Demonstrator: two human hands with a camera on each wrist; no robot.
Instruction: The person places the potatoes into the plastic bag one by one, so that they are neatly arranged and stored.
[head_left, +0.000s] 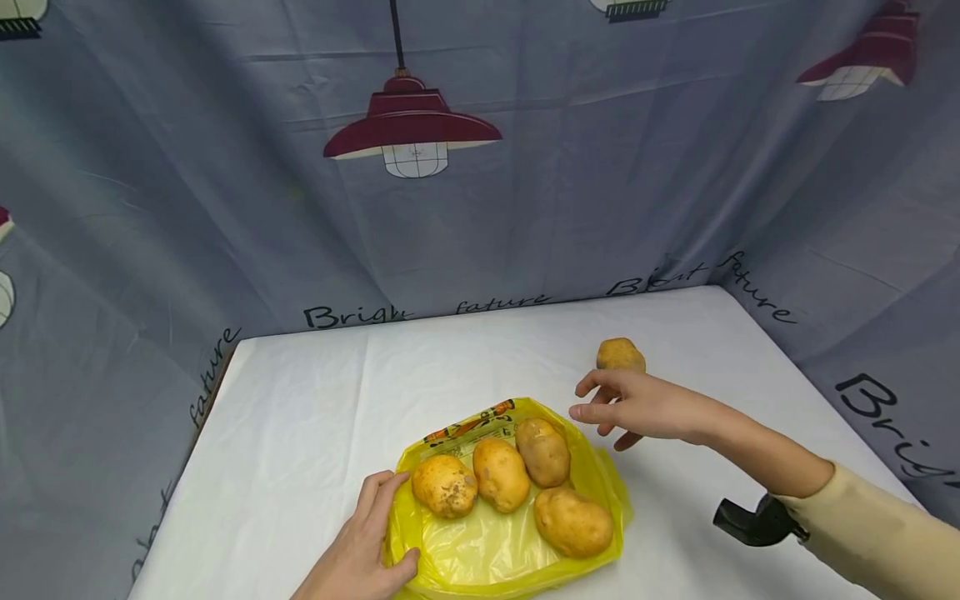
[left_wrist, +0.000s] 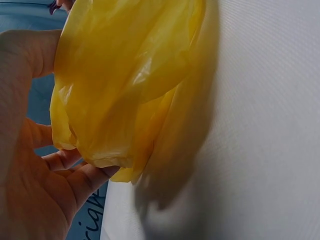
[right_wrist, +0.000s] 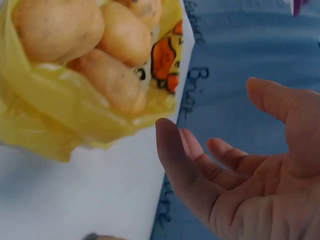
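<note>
A yellow plastic bag (head_left: 480, 546) lies spread open on the table with several potatoes (head_left: 501, 475) in it. My left hand (head_left: 363, 542) holds the bag's left side, fingers on the outside and thumb over the rim. In the left wrist view, the fingertips (left_wrist: 95, 177) touch the folded yellow plastic. Above the table, just beyond the bag's right rim, is my right hand (head_left: 645, 404), with nothing in it and its fingers loosely bent and spread. Behind that hand sits a single potato (head_left: 621, 354) on the cloth, its lower edge partly covered.
White cloth (head_left: 300, 417) covers the table. A grey curtain (head_left: 562, 208) printed with lamps and lettering hangs along the back and both sides. A black device (head_left: 757, 521) is worn on the right wrist, by the beige sleeve (head_left: 870, 525).
</note>
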